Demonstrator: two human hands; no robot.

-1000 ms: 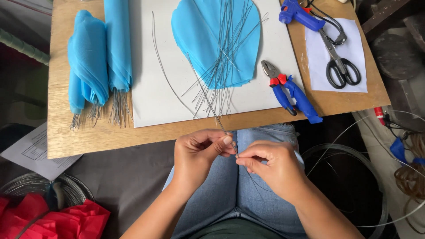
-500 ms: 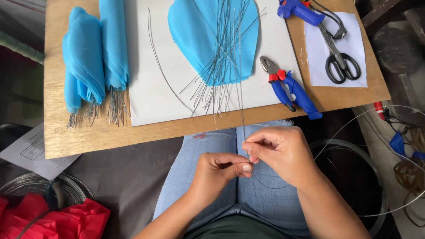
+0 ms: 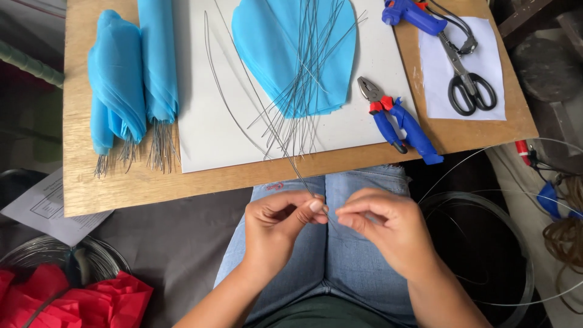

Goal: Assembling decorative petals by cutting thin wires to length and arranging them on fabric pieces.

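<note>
Both hands are low in the picture, over the person's lap in blue jeans [image 3: 340, 243]. The left hand [image 3: 276, 234] and the right hand [image 3: 388, 234] come close together, almost touching at the fingertips. Between them is one thin wire [image 3: 285, 155].

The left hand's thumb and first finger are pressed together on the wire's near end. The right hand's fingers are pinched together too, just beside the left ones. They seem to hold the same wire end (it is too thin there to be sure).

From the fingers, the wire goes up and to the left, away from the person. Its long line runs over the edge of the wooden worktop [image 3: 121, 182] and across the white sheet [image 3: 206, 133]. So the near end is at the fingers and the far end lies on the worktop. Both hands are about the same way from the near end, but the left hand's grip shows more clearly.

On the white sheet lies a blue petal shape [image 3: 273, 48] with a pile of loose wires [image 3: 310, 73] on top. To the left are folded blue paper bundles [image 3: 130, 79] with wire stems poking out. To the right are blue pliers [image 3: 401, 121], black scissors [image 3: 464, 85] on a small white paper, and a blue glue gun [image 3: 413, 13]. Red paper [image 3: 91, 300] sits low on the left, beside a coil of wire [image 3: 54, 255].
</note>
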